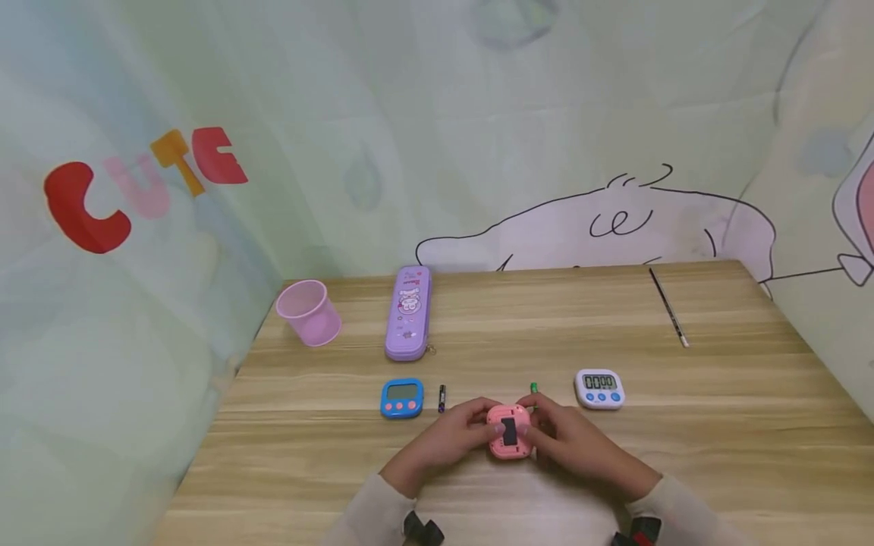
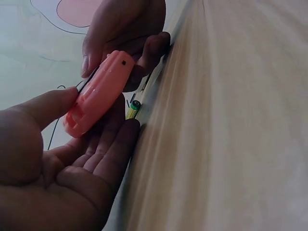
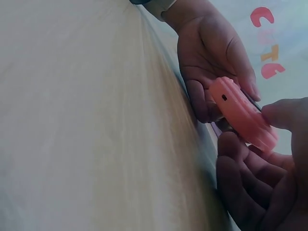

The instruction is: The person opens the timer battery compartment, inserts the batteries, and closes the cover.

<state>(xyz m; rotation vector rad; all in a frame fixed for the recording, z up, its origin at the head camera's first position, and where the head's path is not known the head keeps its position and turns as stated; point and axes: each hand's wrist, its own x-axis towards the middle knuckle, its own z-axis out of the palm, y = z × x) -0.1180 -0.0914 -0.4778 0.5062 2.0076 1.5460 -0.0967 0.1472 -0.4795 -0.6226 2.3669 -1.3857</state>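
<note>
A pink digital timer is held just above the table between both hands, its back turned up toward the head camera. A dark rectangular piece sits in the middle of that back. My left hand grips the left side, thumb on top and fingers beneath. On the opposite side my right hand pinches the timer the same way, its thumb near the dark piece. In the left wrist view the casing is tilted on edge. Just beyond the right fingers lies a green battery, partly hidden.
A black battery and a blue timer lie left of the hands; a white timer lies to the right. Farther back are a pink cup, a purple pencil case and a pencil. Printed cloth hangs behind.
</note>
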